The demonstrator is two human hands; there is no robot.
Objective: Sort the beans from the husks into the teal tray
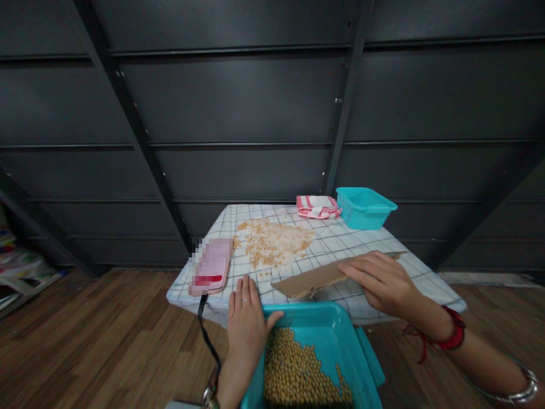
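My right hand (381,281) grips a strip of brown cardboard (317,276), held low over the front right of the table. With fingers stretched forward, my left hand (247,318) lies flat at the table's front edge, its thumb by the rim of a turquoise tub (317,311). Soybeans (298,372) cover much of the tub's floor. Beyond my left fingertips, a patch of yellow beans mixed with pale white grains (276,241) spreads over the checked cloth (349,250). Left of that hand is a pink phone-like item (213,261), partly pixelated, with a black strap.
At the back right of the table stands a smaller turquoise basket (366,207), beside a folded pink and white cloth (317,207). A dark panelled wall (238,102) rises behind the table. Wooden floor (140,324) surrounds it, with blurred items (21,264) at far left.
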